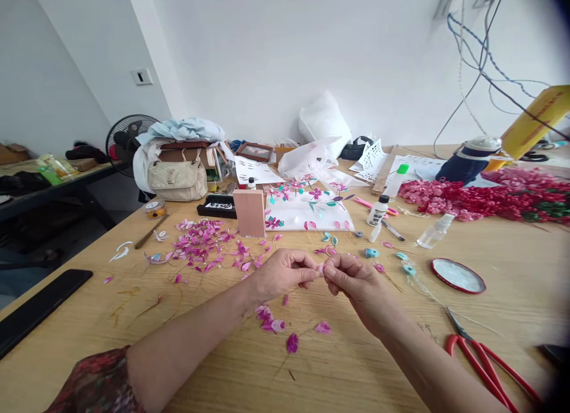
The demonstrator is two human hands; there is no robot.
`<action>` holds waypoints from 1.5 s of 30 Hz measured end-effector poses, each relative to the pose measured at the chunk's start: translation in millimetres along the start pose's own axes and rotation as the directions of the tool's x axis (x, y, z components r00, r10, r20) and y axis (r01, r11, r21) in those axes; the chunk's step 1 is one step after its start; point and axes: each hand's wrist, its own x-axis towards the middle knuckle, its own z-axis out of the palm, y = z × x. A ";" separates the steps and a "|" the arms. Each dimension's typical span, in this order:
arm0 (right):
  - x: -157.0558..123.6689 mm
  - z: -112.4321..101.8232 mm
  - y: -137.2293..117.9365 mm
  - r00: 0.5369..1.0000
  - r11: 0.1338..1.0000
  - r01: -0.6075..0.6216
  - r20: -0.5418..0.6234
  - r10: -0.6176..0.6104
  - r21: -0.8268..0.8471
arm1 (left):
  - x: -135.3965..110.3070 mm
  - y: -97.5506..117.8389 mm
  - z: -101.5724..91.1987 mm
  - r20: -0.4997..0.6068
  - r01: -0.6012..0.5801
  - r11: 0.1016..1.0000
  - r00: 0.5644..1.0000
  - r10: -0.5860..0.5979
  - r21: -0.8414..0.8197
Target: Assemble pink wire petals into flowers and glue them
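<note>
My left hand (287,273) and my right hand (354,280) meet above the middle of the table, fingertips pinched together. Between them is a small pale pink petal (321,270), mostly covered by the fingers. On the wood below lie a cluster of pink and white petals (268,320), a dark magenta petal piece (292,343) on a thin stem, and a single pink petal (323,327). A wide scatter of magenta petals (200,244) spreads out beyond my left forearm.
Red-handled scissors (478,356) and a round red-rimmed dish (458,275) lie right. A spray bottle (434,232), a black-capped bottle (378,211) and pink flower bunches (445,196) stand or lie behind. A wooden block (250,213) stands upright; a black slab (44,303) lies left.
</note>
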 end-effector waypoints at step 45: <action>0.0 -2.3 0.5 0.996 0.994 -0.087 -0.024 0.089 0.062 | 1.5 -1.0 -2.9 0.032 -0.006 1.000 0.999 0.007 -0.027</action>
